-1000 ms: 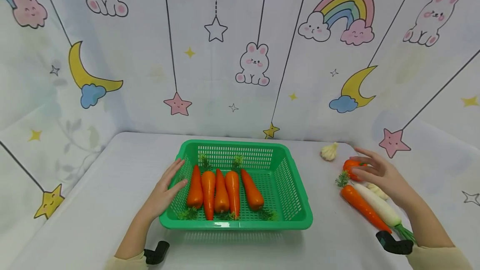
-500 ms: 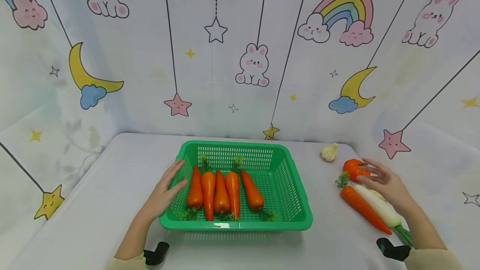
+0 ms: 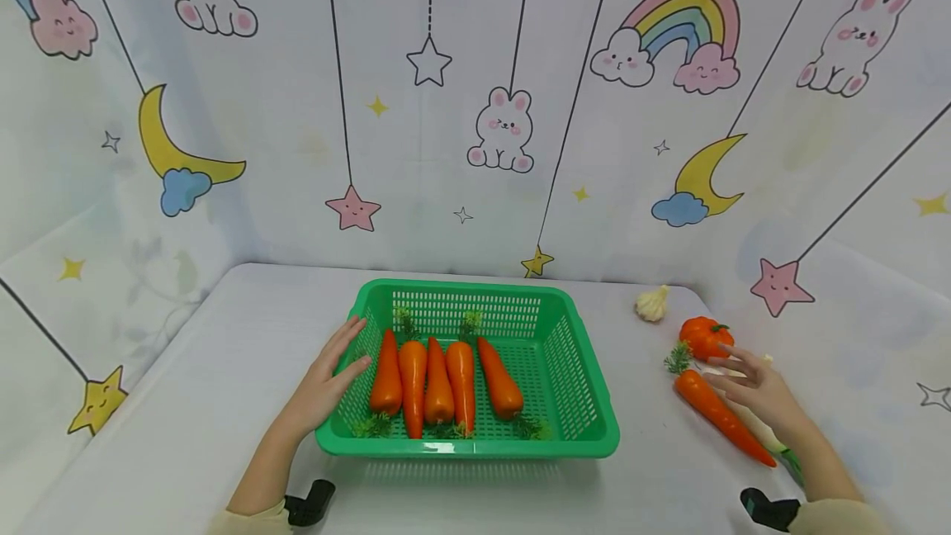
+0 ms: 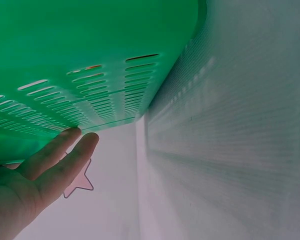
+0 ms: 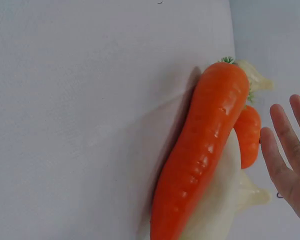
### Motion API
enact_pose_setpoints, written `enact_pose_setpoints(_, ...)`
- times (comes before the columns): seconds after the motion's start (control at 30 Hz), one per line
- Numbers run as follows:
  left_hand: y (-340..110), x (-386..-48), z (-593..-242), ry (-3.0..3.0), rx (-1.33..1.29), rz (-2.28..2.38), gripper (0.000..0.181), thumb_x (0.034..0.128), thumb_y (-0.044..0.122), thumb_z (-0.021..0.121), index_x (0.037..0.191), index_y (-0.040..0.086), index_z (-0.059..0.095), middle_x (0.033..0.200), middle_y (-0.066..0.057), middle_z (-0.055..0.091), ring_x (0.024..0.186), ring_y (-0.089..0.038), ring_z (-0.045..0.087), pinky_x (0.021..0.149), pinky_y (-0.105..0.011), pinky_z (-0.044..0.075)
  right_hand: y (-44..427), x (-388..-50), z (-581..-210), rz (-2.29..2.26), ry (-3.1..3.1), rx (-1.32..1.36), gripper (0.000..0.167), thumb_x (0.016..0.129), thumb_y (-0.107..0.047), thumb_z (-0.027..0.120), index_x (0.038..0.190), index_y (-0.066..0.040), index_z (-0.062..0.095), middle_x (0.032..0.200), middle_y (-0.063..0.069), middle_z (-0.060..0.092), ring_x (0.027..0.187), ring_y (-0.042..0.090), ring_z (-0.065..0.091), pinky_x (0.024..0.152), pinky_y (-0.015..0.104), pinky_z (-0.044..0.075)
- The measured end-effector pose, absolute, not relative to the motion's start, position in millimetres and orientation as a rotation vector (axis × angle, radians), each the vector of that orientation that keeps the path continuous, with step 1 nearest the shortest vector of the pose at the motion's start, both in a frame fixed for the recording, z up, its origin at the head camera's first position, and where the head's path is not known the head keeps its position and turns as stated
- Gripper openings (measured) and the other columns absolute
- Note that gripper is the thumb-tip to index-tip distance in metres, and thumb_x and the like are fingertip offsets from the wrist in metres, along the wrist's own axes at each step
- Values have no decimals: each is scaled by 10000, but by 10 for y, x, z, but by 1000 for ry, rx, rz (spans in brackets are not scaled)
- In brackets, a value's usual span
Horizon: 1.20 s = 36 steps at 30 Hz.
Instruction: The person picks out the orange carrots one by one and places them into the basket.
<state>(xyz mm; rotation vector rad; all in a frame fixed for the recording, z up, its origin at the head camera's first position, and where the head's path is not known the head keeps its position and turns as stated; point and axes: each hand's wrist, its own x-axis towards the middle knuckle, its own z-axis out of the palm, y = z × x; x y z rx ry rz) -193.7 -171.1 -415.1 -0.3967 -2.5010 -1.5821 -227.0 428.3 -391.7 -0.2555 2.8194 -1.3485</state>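
Note:
A green plastic basket holds several carrots with green tops. At its left side is my left hand, fingers extended along the rim; in the left wrist view two fingertips lie against or close to the slotted wall. My right hand hovers with spread, slightly bent fingers over a white radish, holding nothing. A loose carrot lies alongside that radish. Just beyond the fingertips sits an orange bell pepper-like vegetable with a green stem. The hand partly hides the radish.
One garlic bulb lies near the table's back right edge. Another garlic bulb is mostly hidden behind the right hand in the head view. White table surrounds the basket, and a printed cloth hangs behind.
My right hand has moved away from the orange vegetable, back toward me, and now hovers over the radish. The left hand and the basket have stayed put.

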Motion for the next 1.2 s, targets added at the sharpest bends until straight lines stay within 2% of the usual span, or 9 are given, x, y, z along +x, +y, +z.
enact_pose_setpoints(0.13, -1709, -1938, -4149, -2499, -396, -1587, 558, 948, 220, 494, 1442, 86, 271, 1509, -135, 126, 1356, -393, 82, 963, -696, 128, 4292, -2280, -3975, -1260, 2833, -162, 670, 935, -261, 529, 1390, 89, 183, 1302, 310, 401, 1014, 135, 567, 750, 334, 529)
enact_pose_setpoints(0.23, -1707, -1935, -4145, -2499, -394, -1587, 554, 948, 209, 493, 1441, 84, 272, 1508, -137, 128, 1356, -392, 83, 964, -696, 125, 4304, -2296, -4035, -1236, 2828, -128, 683, 931, -295, 531, 1397, 74, 194, 1315, 347, 363, 1075, 399, 508, 761, 340, 525)
enact_pose_setpoints(0.33, -1706, -1929, -4145, -2499, -393, -1586, 550, 948, 194, 491, 1440, 82, 274, 1508, -138, 129, 1356, -393, 82, 964, -696, 124, 4406, -2354, -4160, -1281, 2780, -153, 680, 925, -307, 542, 1412, 29, 207, 1283, 183, 472, 1054, 278, 549, 768, 301, 518)
enact_pose_setpoints(0.47, -1706, -1926, -4148, -2500, -394, -1584, 549, 949, 195, 490, 1440, 82, 273, 1508, -138, 129, 1356, -394, 82, 962, -697, 126, 4544, -2428, -4308, -1369, 2684, -147, 676, 909, -325, 565, 1422, -41, 229, 1168, -105, 491, 942, -40, 524, 764, 238, 503)
enact_pose_setpoints(0.5, -1705, -1926, -4149, -2500, -393, -1585, 549, 949, 198, 489, 1441, 83, 273, 1508, -136, 128, 1356, -393, 83, 962, -697, 126, 4540, -2427, -4313, -1384, 2663, -144, 665, 915, -303, 561, 1422, -38, 223, 1181, -74, 498, 942, -41, 526, 767, 245, 505)
enact_pose_setpoints(0.57, -1705, -1928, -4148, -2502, -391, -1584, 551, 950, 206, 488, 1441, 84, 271, 1509, -135, 128, 1356, -393, 83, 962, -698, 127, 4502, -2412, -4286, -1377, 2647, -150, 682, 915, -292, 561, 1412, 6, 201, 1231, 41, 498, 958, -22, 538, 775, 259, 509)
enact_pose_setpoints(0.73, -1705, -1933, -4144, -2508, -388, -1580, 549, 952, 203, 483, 1444, 90, 267, 1510, -130, 123, 1357, -391, 81, 962, -698, 126, 4332, -2340, -4176, -1323, 2649, -134, 703, 917, -244, 560, 1396, 73, 154, 1332, 362, 321, 1141, 381, 478, 829, 383, 499)
enact_pose_setpoints(0.93, -1708, -1935, -4139, -2509, -389, -1583, 549, 952, 197, 483, 1445, 91, 266, 1510, -133, 122, 1357, -392, 80, 962, -698, 127, 4281, -2316, -4213, -1296, 2593, -83, 704, 905, -210, 578, 1417, 20, 153, 1358, 363, 284, 1230, 527, 273, 834, 494, 472)
enact_pose_setpoints(1.2, -1705, -1927, -4133, -2505, -391, -1588, 548, 952, 202, 484, 1443, 88, 270, 1509, -134, 125, 1356, -395, 78, 961, -700, 121, 4281, -2333, -4270, -1195, 2629, -128, 779, 848, -193, 656, 1417, 32, 174, 1334, 403, 271, 1211, 571, 245, 846, 529, 452)
